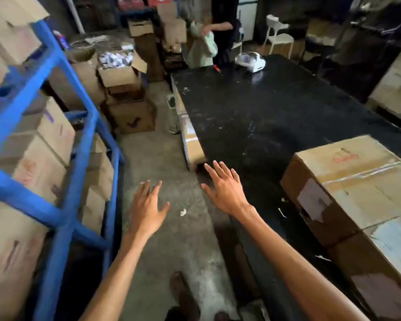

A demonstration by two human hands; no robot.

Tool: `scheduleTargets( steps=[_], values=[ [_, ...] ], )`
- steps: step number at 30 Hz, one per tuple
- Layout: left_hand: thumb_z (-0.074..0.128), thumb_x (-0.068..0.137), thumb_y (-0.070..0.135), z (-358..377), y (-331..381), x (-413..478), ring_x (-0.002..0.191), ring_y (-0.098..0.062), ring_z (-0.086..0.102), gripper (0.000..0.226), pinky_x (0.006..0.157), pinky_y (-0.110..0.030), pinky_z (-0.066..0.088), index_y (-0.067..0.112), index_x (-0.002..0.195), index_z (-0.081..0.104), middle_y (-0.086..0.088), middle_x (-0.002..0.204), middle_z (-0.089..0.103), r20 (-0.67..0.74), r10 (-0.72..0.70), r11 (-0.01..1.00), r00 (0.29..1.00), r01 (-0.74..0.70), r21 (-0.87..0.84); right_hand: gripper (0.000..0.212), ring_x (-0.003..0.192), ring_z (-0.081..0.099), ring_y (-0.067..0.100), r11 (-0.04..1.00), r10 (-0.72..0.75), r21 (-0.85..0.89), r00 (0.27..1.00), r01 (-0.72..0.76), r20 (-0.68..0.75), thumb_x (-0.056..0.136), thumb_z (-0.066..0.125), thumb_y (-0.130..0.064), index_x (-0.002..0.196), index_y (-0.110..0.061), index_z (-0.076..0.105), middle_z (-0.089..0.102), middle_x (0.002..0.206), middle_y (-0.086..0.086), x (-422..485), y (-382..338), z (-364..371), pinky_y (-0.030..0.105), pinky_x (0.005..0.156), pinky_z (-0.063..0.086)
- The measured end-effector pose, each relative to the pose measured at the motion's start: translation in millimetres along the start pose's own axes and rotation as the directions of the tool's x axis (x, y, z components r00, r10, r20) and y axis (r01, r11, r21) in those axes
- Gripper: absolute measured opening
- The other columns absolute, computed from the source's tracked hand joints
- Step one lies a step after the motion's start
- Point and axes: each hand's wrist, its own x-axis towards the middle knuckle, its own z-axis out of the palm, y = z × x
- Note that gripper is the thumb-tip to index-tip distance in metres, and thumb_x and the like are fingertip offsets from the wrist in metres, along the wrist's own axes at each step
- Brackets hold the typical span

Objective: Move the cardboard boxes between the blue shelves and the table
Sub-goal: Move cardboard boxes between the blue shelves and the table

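A dim storeroom with a grey concrete floor [171, 228] runs away from the camera, a narrow aisle between racking on the left and a long black table [259, 117] on the right. The blue shelves [62, 205] fill the left side, their metal frame holding cardboard boxes [39, 156] on several levels. On the near right end of the table sits a large taped cardboard box [347, 188], with a second box [384, 262] just beside it, nearer the camera.

Both arms reach forward over the aisle. The left hand [146, 209] hangs above the floor with fingers spread and straight, grasping nothing. The right hand [225, 191] is likewise spread flat and empty, hovering by the near left edge of the table, apart from the large box.

A small scrap of white paper [183, 212] lies on the floor between the hands. Further along the aisle on the left stands a stack of open cartons [125, 93]. At the far end of the table rests a white device [252, 61], and a person in dark clothes [222, 31] stands behind it. A white chair [278, 35] is at the far right.
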Motion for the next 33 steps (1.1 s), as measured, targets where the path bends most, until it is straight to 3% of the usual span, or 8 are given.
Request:
scheduleTargets(
  steps=[4,8,12,17,23,28,33],
  values=[
    [0.068,0.095,0.031,-62.5,-61.0,-58.8,0.155,-0.039,0.018,0.073,0.125,-0.044,0.013,0.011,0.157,0.036,-0.023,0.165,0.025,-0.174,-0.183,0.982,0.968,0.189,0.023,0.068,0.160,0.010,0.023,0.973,-0.224,0.052,0.974,0.223,0.016,0.106,0.045,-0.049,0.165,-0.026,0.020,0.017,0.173,0.004,8.6,-97.8,12.2,0.041,0.127,0.011],
    [0.072,0.092,0.024,-118.1,-118.1,-121.7,0.154,-0.043,0.018,0.073,0.126,-0.049,0.014,0.006,0.155,0.039,-0.029,0.163,0.024,-0.313,-0.344,0.936,0.885,0.351,-0.036,0.067,0.160,0.013,0.023,0.902,-0.423,0.098,0.906,0.420,0.012,0.106,0.046,-0.050,0.164,-0.025,0.024,0.019,0.172,0.004,4.3,-201.2,20.0,0.041,0.127,0.013],
    [0.073,0.091,0.026,-165.2,-167.0,-191.5,0.154,-0.044,0.020,0.072,0.127,-0.048,0.012,0.004,0.153,0.043,-0.029,0.160,0.031,-0.421,-0.449,0.879,0.788,0.475,-0.047,0.066,0.159,0.018,0.024,0.792,-0.600,0.135,0.800,0.595,-0.001,0.105,0.050,-0.048,0.162,-0.022,0.029,0.024,0.170,0.005,-12.8,-301.0,27.2,0.040,0.126,0.015],
    [0.068,0.093,0.029,-211.4,-218.7,-286.1,0.158,-0.033,0.006,0.079,0.127,-0.043,0.003,0.013,0.160,0.030,-0.019,0.169,0.014,-0.533,-0.551,0.791,0.642,0.605,-0.089,0.064,0.157,0.023,0.028,0.612,-0.782,0.171,0.623,0.772,-0.011,0.106,0.049,-0.047,0.161,-0.019,0.033,0.028,0.168,0.010,-50.7,-419.3,42.2,0.043,0.126,0.021],
    [0.066,0.097,0.032,-252.0,-249.3,-397.9,0.157,-0.034,0.010,0.075,0.126,-0.048,0.016,0.015,0.160,0.029,-0.018,0.169,0.015,-0.616,-0.669,0.648,0.416,0.733,-0.209,0.065,0.156,0.027,0.030,0.365,-0.923,0.299,0.385,0.881,-0.007,0.105,0.054,-0.042,0.160,-0.014,0.034,0.030,0.167,0.016,-115.5,-535.5,59.6,0.044,0.124,0.025],
    [0.065,0.097,0.034,-264.9,-260.8,-480.6,0.158,-0.030,0.008,0.075,0.127,-0.042,0.014,0.015,0.160,0.029,-0.015,0.169,0.019,-0.672,-0.707,0.500,0.219,0.827,-0.257,0.061,0.147,0.041,0.035,0.185,-0.978,0.391,0.208,0.902,-0.017,0.103,0.060,-0.035,0.155,-0.006,0.044,0.046,0.155,0.022,-171.5,-608.5,68.1,0.043,0.120,0.034],
    [0.072,0.092,0.029,-269.0,-268.2,-544.9,0.157,-0.032,0.015,0.077,0.126,-0.047,0.020,0.012,0.158,0.035,-0.019,0.166,0.024,-0.655,-0.754,0.389,0.048,0.837,-0.386,0.065,0.154,0.028,0.025,0.052,-0.997,0.494,0.070,0.868,-0.017,0.105,0.055,-0.042,0.161,-0.018,0.033,0.030,0.168,0.008,-224.7,-666.5,81.3,0.036,0.123,0.026]
  ],
)
